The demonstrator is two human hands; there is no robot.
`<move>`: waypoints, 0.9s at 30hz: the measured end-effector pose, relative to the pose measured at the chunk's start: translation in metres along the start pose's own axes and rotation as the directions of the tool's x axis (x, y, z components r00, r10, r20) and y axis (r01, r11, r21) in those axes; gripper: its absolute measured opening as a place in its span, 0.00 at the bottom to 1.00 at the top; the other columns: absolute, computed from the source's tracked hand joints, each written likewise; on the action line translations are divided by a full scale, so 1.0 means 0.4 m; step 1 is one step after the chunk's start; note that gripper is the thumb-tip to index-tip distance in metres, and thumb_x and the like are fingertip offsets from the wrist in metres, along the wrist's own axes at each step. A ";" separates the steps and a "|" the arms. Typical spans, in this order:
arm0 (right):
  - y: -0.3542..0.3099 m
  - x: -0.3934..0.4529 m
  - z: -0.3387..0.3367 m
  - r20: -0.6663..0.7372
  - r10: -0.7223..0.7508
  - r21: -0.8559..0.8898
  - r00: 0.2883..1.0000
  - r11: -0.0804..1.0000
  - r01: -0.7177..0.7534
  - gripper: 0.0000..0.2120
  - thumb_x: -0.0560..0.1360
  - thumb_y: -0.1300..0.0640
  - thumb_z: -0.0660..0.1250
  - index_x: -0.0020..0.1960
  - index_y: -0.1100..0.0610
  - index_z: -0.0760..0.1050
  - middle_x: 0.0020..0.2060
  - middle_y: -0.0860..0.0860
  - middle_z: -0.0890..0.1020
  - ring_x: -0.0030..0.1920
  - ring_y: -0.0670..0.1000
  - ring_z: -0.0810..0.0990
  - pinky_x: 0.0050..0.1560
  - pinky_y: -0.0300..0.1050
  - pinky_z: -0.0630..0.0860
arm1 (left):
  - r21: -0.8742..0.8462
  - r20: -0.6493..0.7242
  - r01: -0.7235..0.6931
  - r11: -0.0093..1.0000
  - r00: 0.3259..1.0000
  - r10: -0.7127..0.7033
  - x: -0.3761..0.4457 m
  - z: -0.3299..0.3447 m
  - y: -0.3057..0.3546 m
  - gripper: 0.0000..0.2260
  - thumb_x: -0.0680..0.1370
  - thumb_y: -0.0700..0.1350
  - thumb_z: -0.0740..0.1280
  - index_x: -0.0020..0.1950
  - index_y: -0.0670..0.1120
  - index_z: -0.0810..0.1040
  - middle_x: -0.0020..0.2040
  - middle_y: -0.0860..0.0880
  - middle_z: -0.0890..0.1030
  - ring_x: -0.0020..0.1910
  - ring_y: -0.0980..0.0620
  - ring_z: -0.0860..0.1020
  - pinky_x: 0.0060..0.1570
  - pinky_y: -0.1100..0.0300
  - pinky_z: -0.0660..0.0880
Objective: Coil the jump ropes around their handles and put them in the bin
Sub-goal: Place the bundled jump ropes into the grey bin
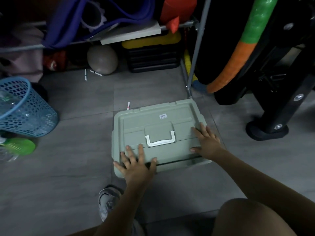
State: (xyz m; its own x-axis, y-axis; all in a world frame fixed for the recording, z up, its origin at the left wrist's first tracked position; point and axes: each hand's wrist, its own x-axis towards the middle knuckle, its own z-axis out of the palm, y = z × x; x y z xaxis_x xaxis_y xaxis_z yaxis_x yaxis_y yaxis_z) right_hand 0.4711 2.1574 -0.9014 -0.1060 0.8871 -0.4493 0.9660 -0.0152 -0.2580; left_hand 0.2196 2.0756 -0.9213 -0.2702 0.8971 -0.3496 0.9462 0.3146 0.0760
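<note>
Right now I see the bin (158,133) on the floor tiles just ahead, lid on, its long axis running left to right and its white handle (160,138) opening toward me. Both hands lie flat on the lid, fingers spread wide, holding nothing: the left hand (136,165) at the near-left corner, the right hand (207,142) at the right edge. No ropes show; I think they may be inside, but I cannot tell.
</note>
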 end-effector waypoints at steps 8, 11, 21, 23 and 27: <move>0.013 0.005 -0.004 0.004 -0.026 0.024 1.000 0.999 0.026 0.44 0.72 0.40 0.68 0.77 0.47 0.45 0.77 0.48 0.38 0.77 0.54 0.41 0.74 0.51 0.47 | -0.140 -0.169 -0.177 0.974 0.974 0.153 0.015 0.004 0.084 0.39 0.69 0.67 0.38 0.78 0.52 0.43 0.78 0.44 0.42 0.77 0.46 0.38 0.70 0.43 0.30; 0.019 0.008 0.004 -0.011 -0.045 0.034 0.999 0.998 0.045 0.44 0.72 0.40 0.67 0.77 0.47 0.45 0.77 0.49 0.38 0.76 0.54 0.40 0.74 0.52 0.46 | -0.142 -0.185 -0.294 0.945 0.946 0.266 0.049 -0.011 0.155 0.37 0.71 0.64 0.37 0.78 0.51 0.44 0.78 0.43 0.42 0.77 0.45 0.38 0.70 0.47 0.28; 0.069 0.009 0.044 -0.340 -0.131 0.344 0.931 0.904 0.253 0.34 0.75 0.45 0.64 0.76 0.50 0.55 0.75 0.52 0.60 0.74 0.55 0.59 0.71 0.53 0.61 | 0.007 -0.175 -0.398 0.917 0.903 0.393 0.156 0.019 0.285 0.32 0.74 0.62 0.35 0.78 0.56 0.46 0.79 0.45 0.44 0.78 0.47 0.43 0.74 0.44 0.38; 0.085 0.023 0.048 -0.476 0.012 0.476 0.879 0.844 0.247 0.27 0.77 0.50 0.63 0.74 0.54 0.61 0.70 0.56 0.68 0.68 0.58 0.67 0.67 0.49 0.66 | 0.009 -0.178 -0.399 0.917 0.902 0.395 0.156 0.024 0.285 0.32 0.74 0.61 0.36 0.78 0.56 0.46 0.79 0.46 0.44 0.78 0.47 0.43 0.74 0.44 0.39; 0.105 0.075 0.027 -0.073 0.373 0.780 0.925 0.600 -0.180 0.28 0.78 0.42 0.59 0.73 0.55 0.63 0.70 0.59 0.66 0.70 0.60 0.64 0.70 0.56 0.63 | 0.027 -0.190 -0.394 0.919 0.900 0.391 0.162 0.031 0.285 0.30 0.75 0.61 0.36 0.78 0.56 0.45 0.79 0.45 0.44 0.78 0.47 0.43 0.74 0.44 0.41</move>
State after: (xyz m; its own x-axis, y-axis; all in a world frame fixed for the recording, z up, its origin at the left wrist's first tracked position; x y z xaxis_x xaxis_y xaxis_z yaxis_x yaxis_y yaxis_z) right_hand 0.5060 2.1783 -0.9351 0.2793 0.8487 -0.4491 0.4148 -0.5285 -0.7407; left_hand 0.3121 2.1659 -0.9470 0.0933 0.9898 -0.1075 0.9807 -0.0727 0.1818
